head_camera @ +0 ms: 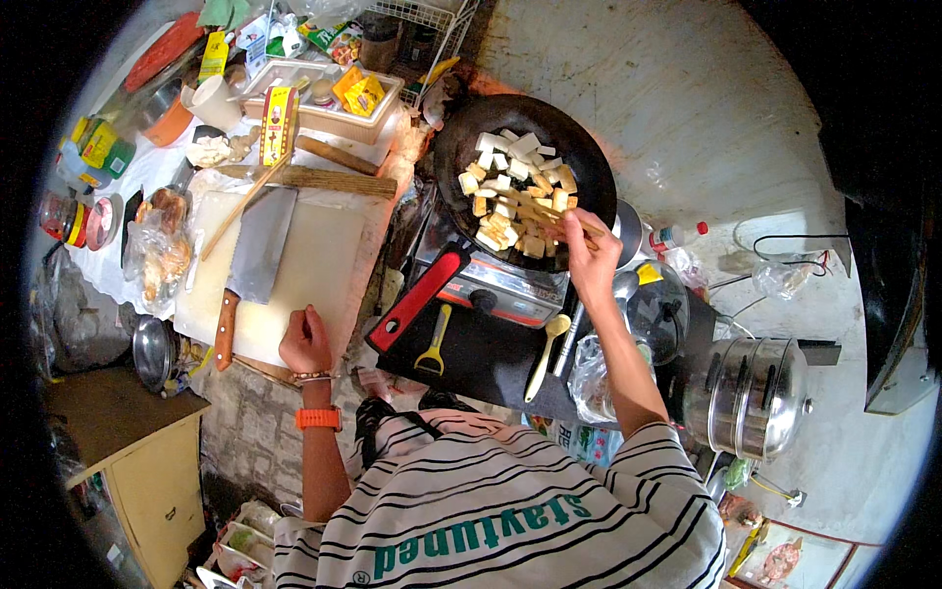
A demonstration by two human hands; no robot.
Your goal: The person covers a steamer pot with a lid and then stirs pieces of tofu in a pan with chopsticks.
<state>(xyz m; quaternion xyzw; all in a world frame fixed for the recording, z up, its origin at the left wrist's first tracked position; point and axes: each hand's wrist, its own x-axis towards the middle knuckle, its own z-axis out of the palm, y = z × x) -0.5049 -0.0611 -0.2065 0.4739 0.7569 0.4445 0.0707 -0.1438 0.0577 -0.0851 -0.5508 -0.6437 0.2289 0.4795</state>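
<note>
My right hand is closed on a pair of wooden chopsticks, whose far ends are among tofu cubes in a dark wok. Some cubes are white, others browned. The wok, with its red handle, sits on a portable gas stove. My left hand is curled over the near right part of a white cutting board, apparently holding nothing; whether it touches the board I cannot tell. To its left a cleaver with a wooden handle lies on the board, beside a thin wooden stick.
A yellow peeler and a pale spoon lie before the stove. At right stand a glass lid and a steel steamer. Beyond the board are a rolling pin and a plastic bin of packets.
</note>
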